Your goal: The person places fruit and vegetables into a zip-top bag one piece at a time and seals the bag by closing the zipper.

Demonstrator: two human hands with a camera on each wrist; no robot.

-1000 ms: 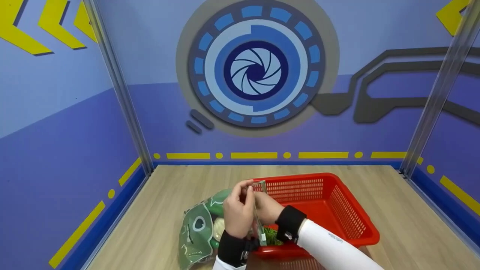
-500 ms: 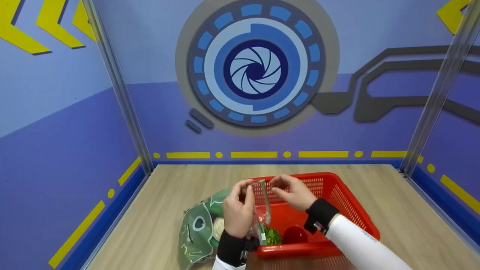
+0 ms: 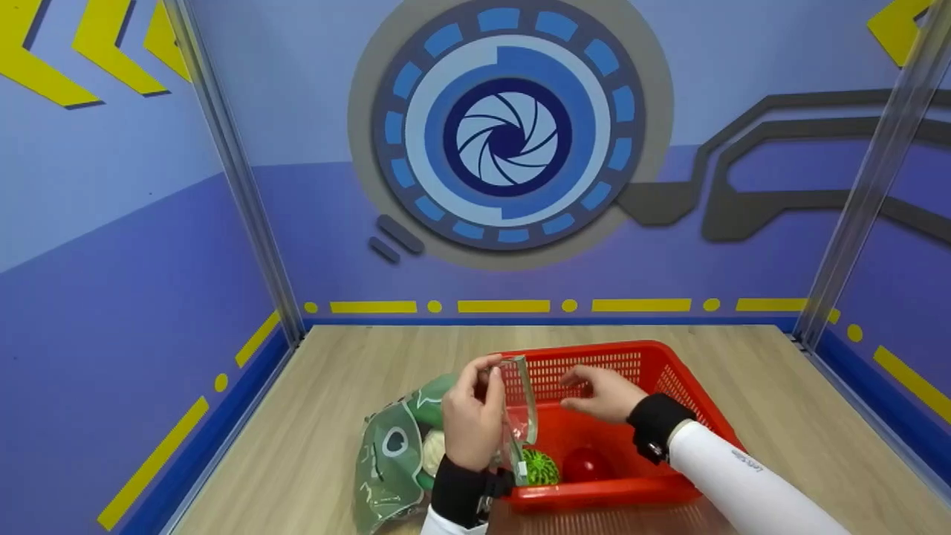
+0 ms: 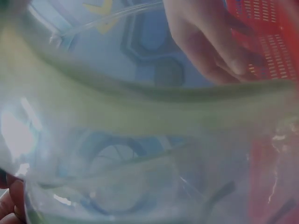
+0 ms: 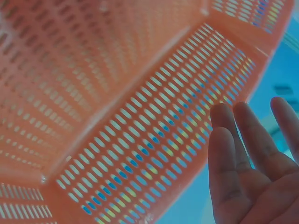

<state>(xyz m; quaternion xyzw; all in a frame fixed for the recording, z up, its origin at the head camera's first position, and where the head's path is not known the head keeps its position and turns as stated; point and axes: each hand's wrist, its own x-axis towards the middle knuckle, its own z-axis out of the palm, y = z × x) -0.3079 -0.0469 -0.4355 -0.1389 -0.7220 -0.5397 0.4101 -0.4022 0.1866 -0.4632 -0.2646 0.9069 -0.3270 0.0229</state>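
Observation:
My left hand point(image 3: 473, 416) pinches the top edge of a green-printed clear plastic bag point(image 3: 385, 455). Through the bag's clear front, a whitish lump point(image 3: 433, 450) and green pieces show; their kind is hard to tell. In the left wrist view the bag's mouth gapes, with its pale rim point(image 4: 154, 112) crossing the picture. Over the red basket point(image 3: 646, 489) hovers my right hand point(image 3: 603, 394), fingers loosely bent and holding nothing. Inside the basket's near left corner lie a bright green striped, ball-like thing point(image 3: 541, 468) and a shiny dark red round thing point(image 3: 585, 464).
The basket has slotted walls point(image 5: 149, 135) and stands on a wood-grain table point(image 3: 327, 386). Blue printed panels point(image 3: 312, 223) with metal corner posts enclose the table at the back and sides.
My right hand has left the bag's mouth and moved right over the basket, uncovering the red round thing and the bag's open edge. The left hand keeps its place.

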